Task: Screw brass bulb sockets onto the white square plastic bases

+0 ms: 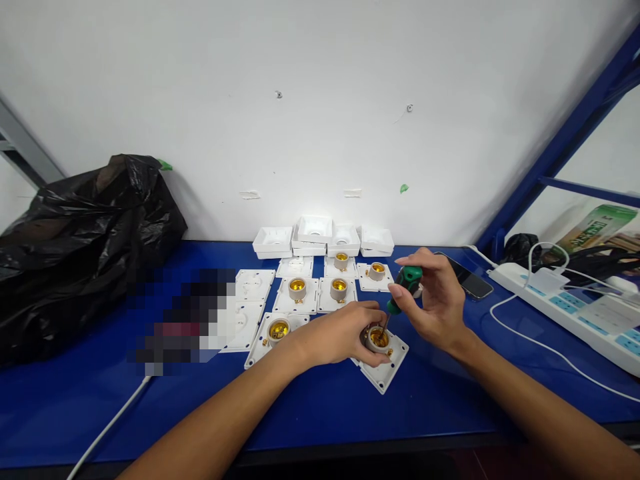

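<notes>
My left hand [345, 331] is closed around the round socket of a white lamp holder [385, 363] that lies on the blue table [320, 407]. A green-handled screwdriver [404, 285] is pinched in the fingers of my right hand [435, 300], with its tip down inside the socket's brass centre. Beside and behind these lie several more white lamp holders with brass sockets [297, 293] and several plain white covers [274, 240], set in rows.
A black plastic bag [75, 247] fills the left of the table. A phone [470, 280] lies right of my right hand. A white power strip [575, 307] with cables sits at the far right by a blue shelf frame [560, 147]. A white cable [110, 427] runs off the front left.
</notes>
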A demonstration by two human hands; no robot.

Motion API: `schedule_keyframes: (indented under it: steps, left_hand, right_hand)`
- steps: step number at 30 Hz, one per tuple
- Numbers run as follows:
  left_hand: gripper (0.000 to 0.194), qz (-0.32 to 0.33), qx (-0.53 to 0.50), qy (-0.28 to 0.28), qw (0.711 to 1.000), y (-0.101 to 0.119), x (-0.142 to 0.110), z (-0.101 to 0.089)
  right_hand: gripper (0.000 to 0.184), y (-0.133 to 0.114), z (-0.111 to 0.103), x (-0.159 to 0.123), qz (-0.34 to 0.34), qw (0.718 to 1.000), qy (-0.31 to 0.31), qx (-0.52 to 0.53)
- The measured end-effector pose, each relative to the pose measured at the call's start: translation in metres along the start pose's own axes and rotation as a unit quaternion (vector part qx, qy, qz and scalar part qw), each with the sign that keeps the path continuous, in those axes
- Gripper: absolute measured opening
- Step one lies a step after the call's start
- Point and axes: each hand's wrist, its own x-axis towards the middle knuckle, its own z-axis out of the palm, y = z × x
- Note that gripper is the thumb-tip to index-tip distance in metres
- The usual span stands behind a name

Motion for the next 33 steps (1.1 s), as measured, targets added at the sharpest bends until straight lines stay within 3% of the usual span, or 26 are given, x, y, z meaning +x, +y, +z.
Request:
schedule_keyframes:
  steps: [9,16,23,29,33]
  left_hand:
    - [0.034,-0.002,0.009,0.007,1.000,0.0013,-0.0007,0.0000]
    - [0.033,0.009,-0.001,0.004,1.000,-0.0013,0.0003,0.0009]
    - [0.033,-0.002,-0.001,0.004,1.000,0.0014,-0.0005,-0.0007]
    - [0.032,0.010,-0.004,0.004,1.000,-0.0009,0.0002,0.0005]
    - [0.032,0.006,0.004,0.006,1.000,-0.0004,0.0005,0.0002]
  right_hand:
    - [0.041,-0.0019,-0.0035,-0.0009,0.017,0.998,-0.055,0.023]
    - [0.043,0.0011,-0.0006,-0.0002,-0.015,1.000,0.002,-0.009]
    - [0.046,-0.0038,-0.0012,0.0001,0.007,0.998,-0.066,0.005]
    - [0.044,0.0000,-0.0003,0.0007,-0.031,0.999,0.000,-0.021]
    - [0.039,-0.0020,-0.0012,0.0013,-0.009,0.999,-0.035,-0.008]
